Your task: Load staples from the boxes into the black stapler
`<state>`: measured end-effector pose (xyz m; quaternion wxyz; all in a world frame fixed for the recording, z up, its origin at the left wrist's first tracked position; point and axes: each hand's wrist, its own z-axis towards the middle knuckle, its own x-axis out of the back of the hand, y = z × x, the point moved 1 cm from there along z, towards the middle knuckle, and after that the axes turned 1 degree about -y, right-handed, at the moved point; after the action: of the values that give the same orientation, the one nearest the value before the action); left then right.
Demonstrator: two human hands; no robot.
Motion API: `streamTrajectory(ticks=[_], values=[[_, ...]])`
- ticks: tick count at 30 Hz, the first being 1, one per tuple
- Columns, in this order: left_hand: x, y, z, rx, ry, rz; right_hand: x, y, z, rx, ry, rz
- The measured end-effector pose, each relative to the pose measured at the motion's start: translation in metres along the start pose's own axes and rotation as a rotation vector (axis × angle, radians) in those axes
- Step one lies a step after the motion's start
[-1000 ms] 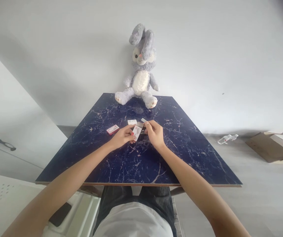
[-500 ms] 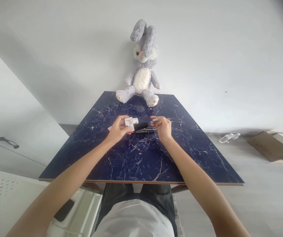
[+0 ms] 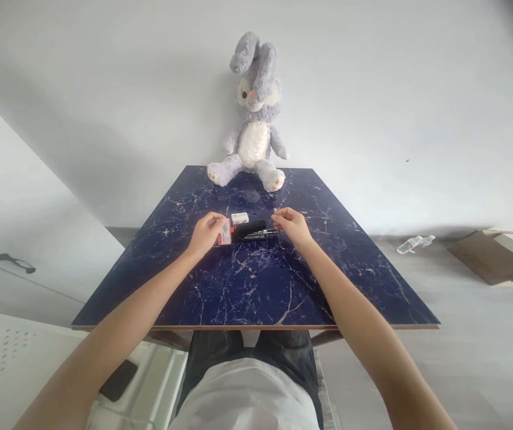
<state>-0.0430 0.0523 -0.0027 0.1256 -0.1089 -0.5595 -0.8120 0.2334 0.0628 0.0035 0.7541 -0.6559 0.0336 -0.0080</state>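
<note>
On the blue table lies a black stapler (image 3: 249, 229), with a metal part showing along its right side. My left hand (image 3: 206, 233) pinches a small red-and-white staple box (image 3: 225, 233) at the stapler's left end. Just behind the stapler sits a small white box (image 3: 239, 218) with print on it. Beyond the stapler's right end, my right hand (image 3: 295, 228) is closed in a pinch. A small grey strip of staples (image 3: 275, 211) sticks up from its fingertips, mostly hidden by them.
A grey plush rabbit (image 3: 255, 143) sits at the far edge of the dark blue marbled table (image 3: 256, 286), against the wall. To the left is a white cabinet with a dark handle (image 3: 16, 261). A cardboard box (image 3: 493, 257) and a clear plastic item (image 3: 415, 243) lie on the floor at right.
My left hand has lowered the red-and-white box slightly to the left and turned it, uncovering the white box behind. The right hand has turned, and the strip now points upward.
</note>
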Motion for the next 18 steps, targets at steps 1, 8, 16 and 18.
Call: streamTrajectory(ticks=[1,8,16,18], values=[[-0.001,0.0,-0.001,-0.01,-0.012,0.02,0.0,0.0,0.001,-0.003,-0.01,-0.011],[0.002,0.0,-0.001,-0.076,0.018,0.14,0.005,-0.001,0.003,-0.086,-0.02,0.033],[0.005,0.013,-0.006,-0.189,0.032,0.272,0.004,0.001,0.0,-0.222,-0.054,0.193],[0.004,0.015,-0.007,-0.21,0.02,0.296,0.004,0.001,0.001,-0.237,-0.062,0.206]])
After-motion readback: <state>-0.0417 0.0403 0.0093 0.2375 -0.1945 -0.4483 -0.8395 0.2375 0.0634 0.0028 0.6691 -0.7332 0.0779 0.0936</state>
